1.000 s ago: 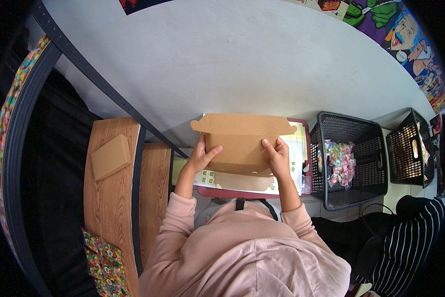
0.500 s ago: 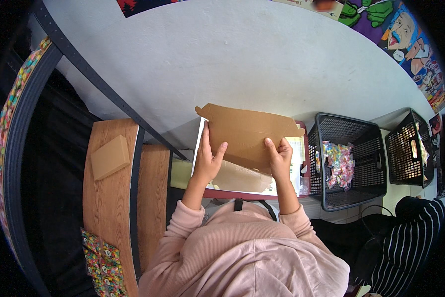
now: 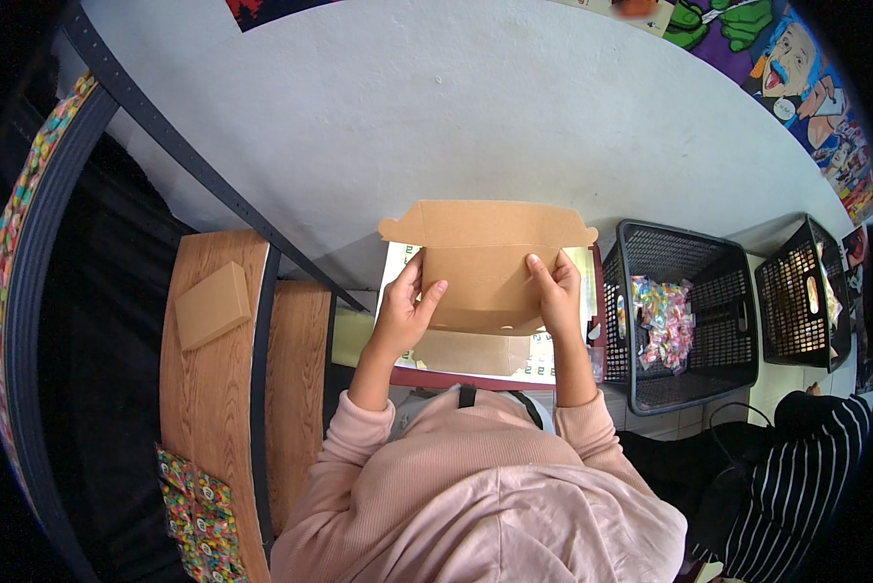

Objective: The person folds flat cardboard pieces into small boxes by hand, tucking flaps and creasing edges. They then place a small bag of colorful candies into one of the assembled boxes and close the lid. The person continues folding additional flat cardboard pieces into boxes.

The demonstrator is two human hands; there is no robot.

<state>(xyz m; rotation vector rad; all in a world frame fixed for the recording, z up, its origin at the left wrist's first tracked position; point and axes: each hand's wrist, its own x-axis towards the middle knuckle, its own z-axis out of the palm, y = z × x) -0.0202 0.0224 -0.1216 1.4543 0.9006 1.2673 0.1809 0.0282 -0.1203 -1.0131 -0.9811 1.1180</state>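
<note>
A brown cardboard box (image 3: 480, 277), partly folded, is held between my two hands over a small table. Its wide lid flap with rounded tabs stands out on the far side, toward the wall. My left hand (image 3: 409, 303) grips the left side, with the thumb on the inner face and the fingers mostly hidden behind. On the right side my right hand (image 3: 559, 294) clasps the wall, its thumb pressed inside near the corner. Beneath the box a flat piece of cardboard (image 3: 471, 352) lies on a printed sheet (image 3: 398, 267) that covers the table.
To the right stands a black plastic basket (image 3: 684, 384) holding colourful wrapped sweets (image 3: 662, 325), with a second basket (image 3: 796, 291) beyond. On the left wooden shelf (image 3: 213, 389) are a closed cardboard box (image 3: 213, 306) and bags of sweets (image 3: 203, 520). A dark metal post (image 3: 189, 146) slants nearby.
The cardboard has turned level and its side walls now stand up more, with the lid flap bent along its crease. My right hand has moved slightly to the right and wraps the side.
</note>
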